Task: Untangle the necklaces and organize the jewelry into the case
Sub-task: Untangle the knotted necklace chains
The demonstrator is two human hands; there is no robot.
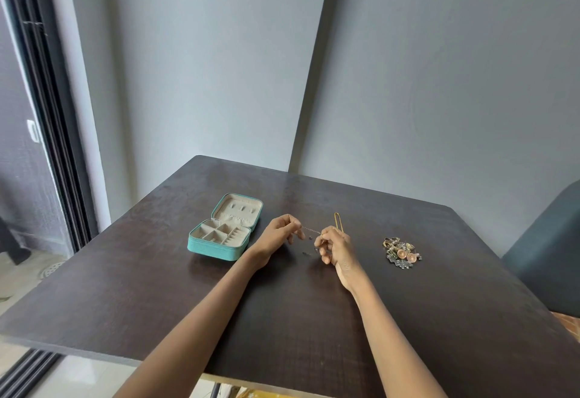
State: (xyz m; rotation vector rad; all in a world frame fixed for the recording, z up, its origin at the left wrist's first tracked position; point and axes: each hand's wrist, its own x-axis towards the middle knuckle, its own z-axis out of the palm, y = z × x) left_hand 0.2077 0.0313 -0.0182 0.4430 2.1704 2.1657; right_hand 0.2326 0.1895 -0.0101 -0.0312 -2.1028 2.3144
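Note:
A thin necklace chain (310, 230) stretches between my two hands just above the dark table (408, 303). My left hand (281, 233) pinches one end and my right hand (334, 245) pinches the other, with small dark beads hanging below the chain. The teal jewelry case (224, 228) lies open to the left of my hands, its cream compartments showing nothing inside. A gold loop-shaped piece (337, 221) lies just behind my right hand. A pile of mixed jewelry (401, 252) sits to the right.
Grey walls stand behind the table. A dark chair (546, 256) is at the right edge. A sliding door frame (53, 134) runs along the left, with tiled floor below.

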